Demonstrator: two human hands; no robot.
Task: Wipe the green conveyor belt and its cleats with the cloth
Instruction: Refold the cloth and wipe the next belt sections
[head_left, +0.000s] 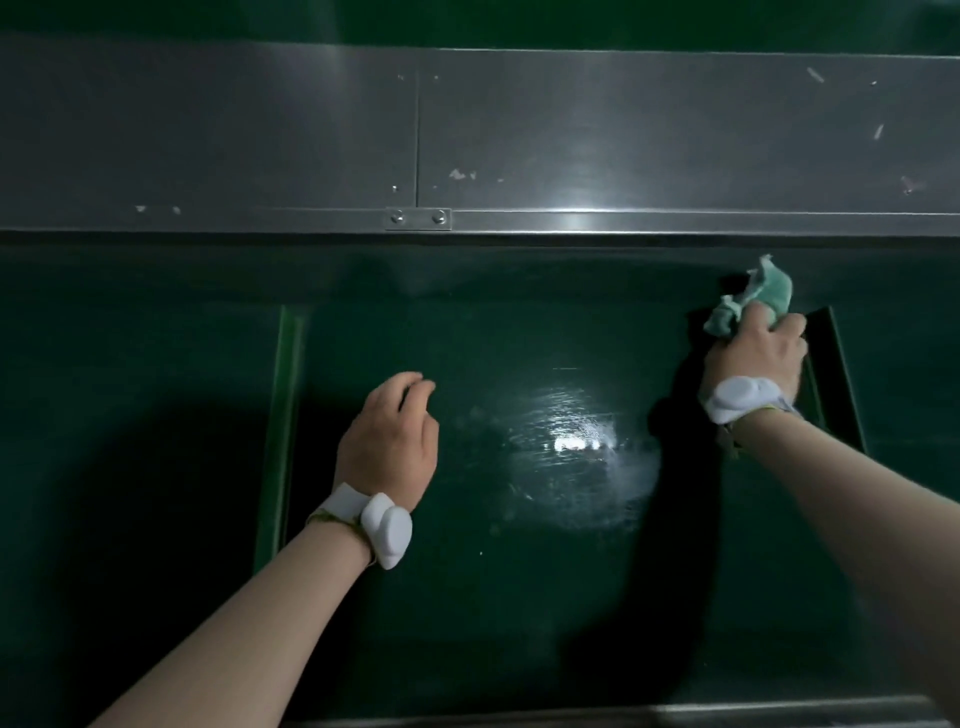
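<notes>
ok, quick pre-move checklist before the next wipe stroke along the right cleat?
1. Cloth gripped in right hand: ok, bunched in the fist.
2. Cloth at the far end of the right cleat: ok.
3. Cloth pressed flat on the belt: cannot tell.
4. Left hand out of the stroke path: ok, empty, mid-belt near the left cleat.
5. Mid-belt clean: not ok, smears show around the glare.
6. Steel side rail clean: not ok, pale flecks.

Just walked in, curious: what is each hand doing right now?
Left hand: empty, fingers loosely curled, over the green belt.
Right hand: closed around the bunched green cloth, at the right cleat.
</notes>
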